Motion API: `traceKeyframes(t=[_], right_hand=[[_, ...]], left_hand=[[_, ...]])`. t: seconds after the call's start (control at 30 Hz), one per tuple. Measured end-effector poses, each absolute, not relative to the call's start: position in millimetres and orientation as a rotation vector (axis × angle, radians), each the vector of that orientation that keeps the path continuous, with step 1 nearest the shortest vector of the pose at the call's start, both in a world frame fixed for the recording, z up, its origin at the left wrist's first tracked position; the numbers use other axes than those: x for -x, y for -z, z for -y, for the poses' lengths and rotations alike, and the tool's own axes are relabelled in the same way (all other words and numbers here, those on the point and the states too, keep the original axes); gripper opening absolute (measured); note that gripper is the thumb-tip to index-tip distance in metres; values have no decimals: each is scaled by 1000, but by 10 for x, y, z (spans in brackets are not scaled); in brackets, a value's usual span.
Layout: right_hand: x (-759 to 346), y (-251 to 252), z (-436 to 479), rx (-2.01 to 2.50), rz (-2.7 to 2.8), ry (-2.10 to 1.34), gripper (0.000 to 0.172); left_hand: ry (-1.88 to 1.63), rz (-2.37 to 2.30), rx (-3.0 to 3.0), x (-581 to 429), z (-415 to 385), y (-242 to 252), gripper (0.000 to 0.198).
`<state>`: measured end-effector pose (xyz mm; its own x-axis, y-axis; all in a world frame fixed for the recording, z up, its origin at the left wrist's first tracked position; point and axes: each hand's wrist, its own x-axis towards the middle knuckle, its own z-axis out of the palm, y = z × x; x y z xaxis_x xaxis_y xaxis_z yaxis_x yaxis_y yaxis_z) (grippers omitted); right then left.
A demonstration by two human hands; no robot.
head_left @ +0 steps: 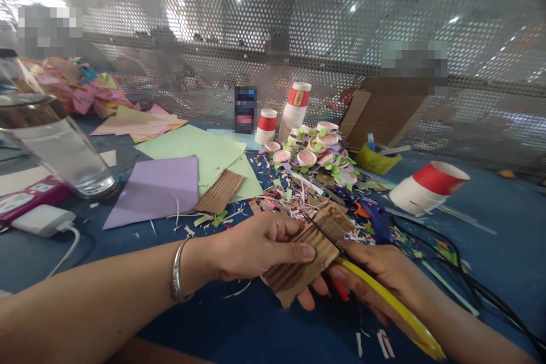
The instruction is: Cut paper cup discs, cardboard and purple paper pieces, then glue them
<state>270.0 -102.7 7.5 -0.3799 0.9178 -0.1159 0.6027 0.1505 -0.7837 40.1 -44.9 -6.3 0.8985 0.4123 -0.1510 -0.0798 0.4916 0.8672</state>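
Note:
My left hand point(273, 244) pinches a piece of corrugated cardboard point(294, 273) between thumb and fingers, just above the table. My right hand point(375, 278) grips scissors point(392, 301) with a yellow handle; some red shows below it. Their dark blade lies across the cardboard, close to my left thumb. The lower blade is hidden behind the cardboard. Another strip of corrugated cardboard point(220, 190) lies beyond my left hand, partly over a purple paper sheet point(160, 190) and green paper point(205, 151).
Paper scraps point(294, 193) litter the blue table. Decorated cup pieces point(307, 156) are piled behind them, near stacked paper cups point(296, 105). A water glass point(72, 148) and white charger point(42, 220) stand left. Black cables point(464, 278) and a blue glue gun point(375, 219) lie right.

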Motion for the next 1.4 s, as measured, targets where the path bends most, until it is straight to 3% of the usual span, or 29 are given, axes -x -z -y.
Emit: traceKeyframes(t=[0.37,1.2,1.4], right_hand=[[-2679,-62,1025,1534,1999,-1102,36],[-2663,-67,998,1561,1972,-1060,44],[-2652,-47,988,1611,1892,-1210,45]], left_hand=[[-287,-349,-983,-411,454,61,26],[-352,-515,-1086,-399,367,47,32],[-360,-482,-1046,-399,375,61,35]])
